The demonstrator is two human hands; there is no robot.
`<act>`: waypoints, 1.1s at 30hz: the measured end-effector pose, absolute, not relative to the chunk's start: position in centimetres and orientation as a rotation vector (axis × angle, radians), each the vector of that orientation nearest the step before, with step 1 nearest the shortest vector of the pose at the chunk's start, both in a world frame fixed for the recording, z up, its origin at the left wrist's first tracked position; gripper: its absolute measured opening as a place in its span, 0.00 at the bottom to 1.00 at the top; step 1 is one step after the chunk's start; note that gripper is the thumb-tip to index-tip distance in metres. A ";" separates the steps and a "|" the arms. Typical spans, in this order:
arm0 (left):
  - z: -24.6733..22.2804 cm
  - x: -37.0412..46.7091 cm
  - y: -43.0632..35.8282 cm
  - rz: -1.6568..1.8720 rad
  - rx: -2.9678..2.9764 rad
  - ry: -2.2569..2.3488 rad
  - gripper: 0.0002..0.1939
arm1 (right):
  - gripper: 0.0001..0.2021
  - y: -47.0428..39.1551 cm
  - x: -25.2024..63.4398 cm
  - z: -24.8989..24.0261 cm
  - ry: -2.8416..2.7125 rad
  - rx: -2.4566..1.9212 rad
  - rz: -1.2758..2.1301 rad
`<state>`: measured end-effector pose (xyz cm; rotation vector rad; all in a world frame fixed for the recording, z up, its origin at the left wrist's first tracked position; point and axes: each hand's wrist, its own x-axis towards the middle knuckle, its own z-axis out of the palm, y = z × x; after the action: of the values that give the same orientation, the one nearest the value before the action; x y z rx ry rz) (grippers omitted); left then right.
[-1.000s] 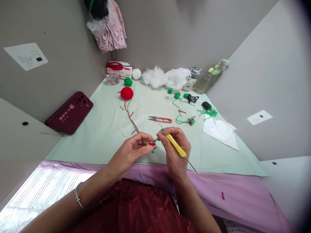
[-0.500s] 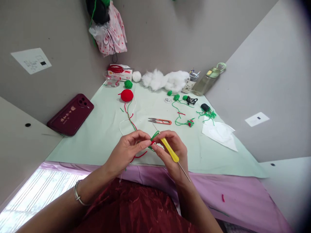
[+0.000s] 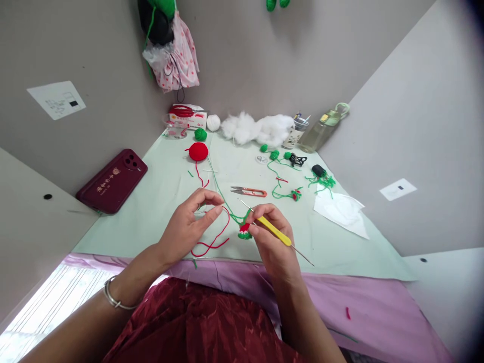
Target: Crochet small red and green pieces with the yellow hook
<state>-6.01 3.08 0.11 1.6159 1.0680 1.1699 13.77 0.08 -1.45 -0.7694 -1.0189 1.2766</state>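
My right hand (image 3: 278, 237) is closed around a crochet hook (image 3: 274, 231) with a yellow handle and metal ends, its upper tip pointing up and left. A small crocheted piece (image 3: 245, 232) in red, white and green hangs at the fingertips of that hand. Green yarn (image 3: 227, 204) runs from the piece up toward the table's far side. To the left, my left hand (image 3: 189, 222) has thumb and forefinger drawn close together on red yarn (image 3: 219, 234). That yarn loops down onto the table and its end lies near the front edge.
Orange thread snips (image 3: 248, 191) lie just beyond my hands. Farther back are a red yarn ball (image 3: 198, 151), a green yarn ball (image 3: 200, 134) and white stuffing (image 3: 257, 128). A phone (image 3: 112, 180) leans at left; a bottle (image 3: 323, 128) stands at right.
My hands have moved apart: the left went left with the red yarn, the right slightly right with the hook and crocheted piece. The piece is now more visible.
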 end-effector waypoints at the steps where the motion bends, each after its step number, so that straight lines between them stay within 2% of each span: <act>1: 0.0 -6.0 3.0 1.186 1.559 1.074 0.05 | 0.09 0.1 13.7 -1.4 -1.010 -0.767 1.275; 7: -0.4 -5.5 2.5 1.149 1.483 0.994 0.06 | 0.09 -0.1 13.8 -1.1 -1.021 -0.760 1.275; 12: -1.0 -4.3 0.6 1.356 1.315 0.966 0.04 | 0.09 -0.4 13.8 -1.1 -1.055 -0.813 1.171; 14: -1.5 -3.7 -0.2 1.168 1.317 0.894 0.09 | 0.08 -0.8 13.6 -1.1 -1.120 -0.884 1.071; 16: -1.8 -3.2 -0.5 1.068 1.206 0.831 0.09 | 0.08 -1.1 13.2 -1.2 -1.218 -0.937 0.947; 20: -1.9 -2.3 -0.3 1.090 0.853 0.718 0.08 | 0.08 -1.4 12.7 -1.6 -1.461 -0.931 0.670; 25: -1.2 -2.4 0.2 1.097 0.707 0.706 0.08 | 0.10 -1.2 13.4 -2.0 -1.725 -0.887 0.394; 33: -1.3 -2.8 -0.1 1.027 0.675 0.654 0.09 | 0.20 -0.9 12.7 -2.4 -2.086 -0.881 -0.187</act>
<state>-2.79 -0.08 -1.34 0.6747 0.6536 1.0268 12.75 -0.87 -2.38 -0.8807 -2.0856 -0.1868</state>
